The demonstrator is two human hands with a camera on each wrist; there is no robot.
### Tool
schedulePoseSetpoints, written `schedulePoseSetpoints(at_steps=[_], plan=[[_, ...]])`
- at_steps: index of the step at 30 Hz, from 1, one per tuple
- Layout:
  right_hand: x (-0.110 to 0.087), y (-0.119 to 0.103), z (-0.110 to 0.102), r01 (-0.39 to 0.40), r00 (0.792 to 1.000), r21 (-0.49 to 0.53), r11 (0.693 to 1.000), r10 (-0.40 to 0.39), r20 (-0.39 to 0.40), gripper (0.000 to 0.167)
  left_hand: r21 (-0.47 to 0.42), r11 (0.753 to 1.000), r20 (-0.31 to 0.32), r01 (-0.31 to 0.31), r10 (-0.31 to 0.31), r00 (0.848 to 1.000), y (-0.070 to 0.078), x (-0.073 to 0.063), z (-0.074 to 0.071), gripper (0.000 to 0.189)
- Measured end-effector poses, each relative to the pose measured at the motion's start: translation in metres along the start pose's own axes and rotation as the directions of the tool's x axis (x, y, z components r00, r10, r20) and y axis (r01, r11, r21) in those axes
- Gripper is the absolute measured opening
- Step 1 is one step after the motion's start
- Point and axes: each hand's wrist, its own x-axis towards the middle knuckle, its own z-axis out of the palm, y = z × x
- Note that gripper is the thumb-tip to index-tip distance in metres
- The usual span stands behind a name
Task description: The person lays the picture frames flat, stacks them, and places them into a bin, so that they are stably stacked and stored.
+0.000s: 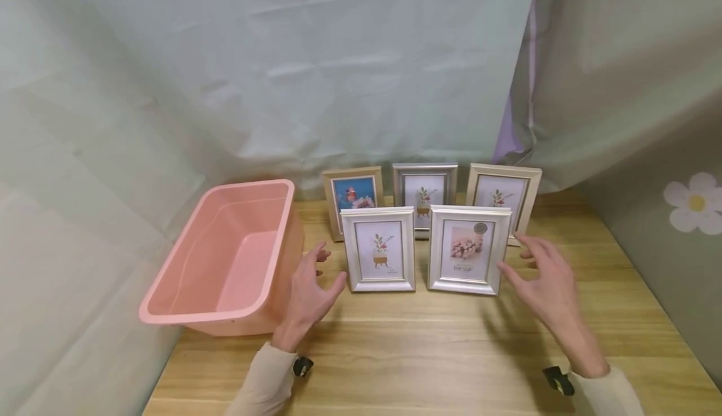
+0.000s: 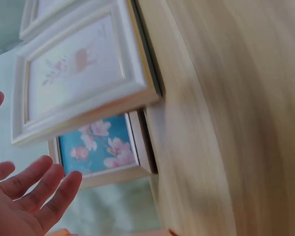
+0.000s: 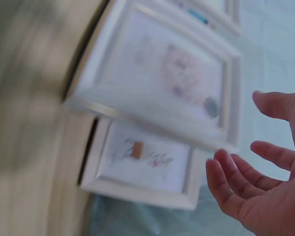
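Two silver picture frames stand upright in front: one with a plant print (image 1: 380,250), the other with a pink flower print (image 1: 468,252). My left hand (image 1: 310,291) is just left of the plant-print frame, fingers relaxed and holding nothing. On the other side, my right hand (image 1: 544,278) has its thumb and fingertips right at the edge of the flower-print frame, fingers spread and not curled round it. Behind stand a gold frame with a blue flower picture (image 1: 354,193), a dark silver frame (image 1: 425,197) and a pale gold frame (image 1: 502,193), each partly hidden.
A pink plastic tub (image 1: 225,259) stands to the left, close to my left hand. The wooden table (image 1: 417,353) runs up to a pale cloth backdrop (image 1: 338,71). At the right hangs a cloth with a white flower (image 1: 696,203).
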Motion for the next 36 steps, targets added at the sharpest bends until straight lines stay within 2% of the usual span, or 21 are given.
schedulePoseSetpoints(at_steps=[3,7,11,13,20,26,32,36], plan=[[0.004,-0.013,0.007,0.085,0.996,0.078,0.993,-0.082,-0.046,0.064,-0.069,0.998,-0.019,-0.001,-0.001,1.000,0.004,-0.004,-0.001,0.078],[0.010,-0.031,0.018,0.177,0.984,0.186,0.967,-0.171,-0.050,0.061,-0.078,0.997,-0.056,-0.015,0.011,0.998,0.009,-0.011,-0.002,0.077],[0.017,-0.049,0.029,0.234,0.971,0.253,0.939,-0.238,-0.014,0.059,-0.085,0.996,-0.096,-0.028,0.020,0.995,0.011,-0.016,-0.001,0.076],[0.020,-0.058,0.035,0.235,0.968,0.268,0.934,-0.250,0.021,0.058,-0.101,0.995,-0.109,-0.026,0.015,0.994,0.012,-0.019,-0.001,0.076],[0.035,-0.085,0.053,0.218,0.947,0.254,0.943,-0.266,0.177,0.061,-0.117,0.993,-0.118,0.000,-0.014,0.993,0.010,-0.026,-0.001,0.076],[0.052,-0.099,0.066,0.196,0.926,0.136,0.971,-0.229,0.299,0.069,-0.101,0.995,-0.110,0.014,-0.026,0.994,0.009,-0.031,0.001,0.070],[0.067,-0.114,0.076,0.211,0.886,0.074,0.975,-0.223,0.407,0.077,-0.093,0.995,-0.093,0.046,-0.055,0.994,0.008,-0.035,0.003,0.066],[0.073,-0.119,0.084,0.233,0.866,0.032,0.972,-0.223,0.448,0.080,-0.088,0.995,-0.095,0.041,-0.049,0.994,0.006,-0.036,0.003,0.065]])
